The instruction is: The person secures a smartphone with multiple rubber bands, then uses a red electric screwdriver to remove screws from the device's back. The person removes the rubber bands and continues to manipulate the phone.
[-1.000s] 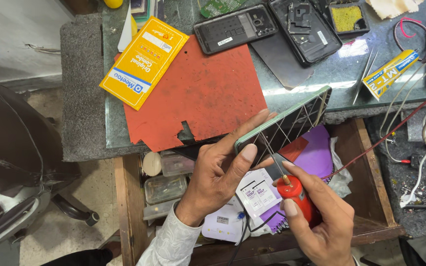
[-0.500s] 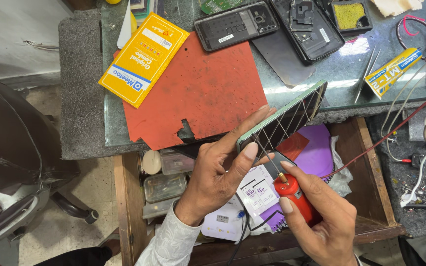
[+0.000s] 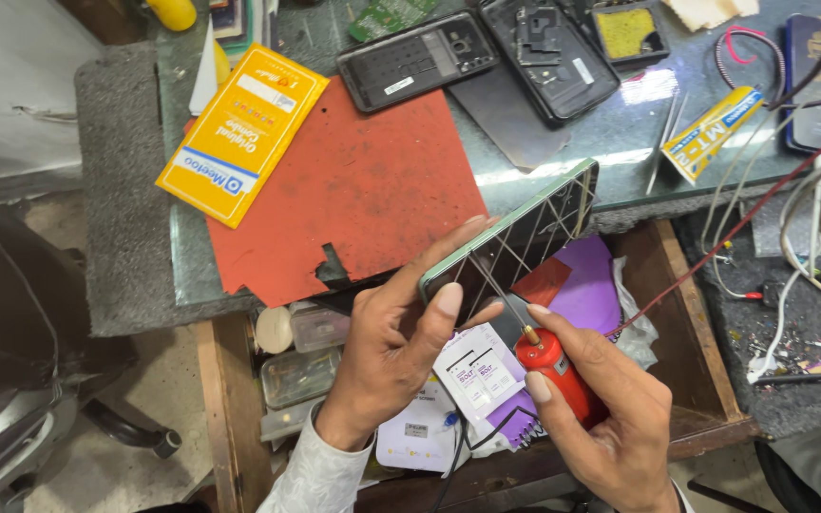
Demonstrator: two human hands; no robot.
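Note:
My left hand grips a green-edged phone by its lower end, tilted over an open wooden drawer. Its cracked glass face shows crossing lines. My right hand holds a red-handled tool with a thin metal tip that touches the phone's face. A black wire runs from near the tool down past my wrists.
A red mat and a yellow packet lie on the glass bench top. Two opened black phone shells, a yellow glue tube and tweezers sit behind. Cables trail at right. The drawer holds small boxes and papers.
The phone has tilted slightly and the tool tip has shifted a little along its face. Both hands stay in about the same place.

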